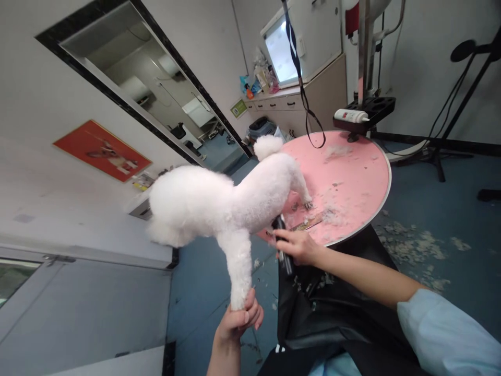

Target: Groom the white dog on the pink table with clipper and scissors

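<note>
A fluffy white dog (258,196) stands with its hind feet on a round pink table (352,177), its front end raised off the surface. Wrapped round the end of one front leg (238,261) is my left hand (240,316). My right hand (299,246) grips a black clipper (284,250), whose head is at the dog's belly. The dog's head points left, and its face is hidden.
Cut hair and a metal comb (309,223) lie on the table. A black loop leash (303,94) hangs above it. A white bottle (350,116) rests on a black tray (376,112) at the back edge. Hair clumps (410,245) cover the floor.
</note>
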{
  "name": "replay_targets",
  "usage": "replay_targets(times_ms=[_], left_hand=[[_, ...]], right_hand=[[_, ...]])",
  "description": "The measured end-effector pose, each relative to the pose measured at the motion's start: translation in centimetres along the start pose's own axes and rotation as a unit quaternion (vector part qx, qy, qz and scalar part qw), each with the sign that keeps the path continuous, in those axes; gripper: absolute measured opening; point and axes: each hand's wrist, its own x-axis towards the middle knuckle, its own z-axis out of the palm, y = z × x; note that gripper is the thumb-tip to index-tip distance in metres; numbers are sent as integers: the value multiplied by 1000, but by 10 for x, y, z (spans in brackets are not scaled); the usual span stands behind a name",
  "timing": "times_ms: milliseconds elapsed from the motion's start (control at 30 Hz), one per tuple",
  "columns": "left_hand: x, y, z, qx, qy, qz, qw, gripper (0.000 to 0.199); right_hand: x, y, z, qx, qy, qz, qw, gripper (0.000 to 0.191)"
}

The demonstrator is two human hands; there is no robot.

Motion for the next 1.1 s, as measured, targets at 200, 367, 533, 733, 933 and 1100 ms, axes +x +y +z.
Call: replay_targets(times_ms=[200,367,533,733,933,1100], left_hand=[[-1,-1,1,19,24,10,999,35],[-2,-4,4,24,39,11,999,41],[-2,-4,11,27,58,15,998,34],[-1,-6,18,23,77,26,996,35],[0,-11,18,32,95,24,995,36],[-7,-11,15,29,133,18,991,40]], right_hand=[[24,12,-26,-15,-32,-14,999,20],[24,30,-41,7,-53,26,998,23],[31,26,-54,49,-59,-76,994,19],[34,53,-57,-7,-98,-8,995,18],[32,54,-59,22,-99,-89,991,19],[32,89,-57,33,-26,-56,998,14]])
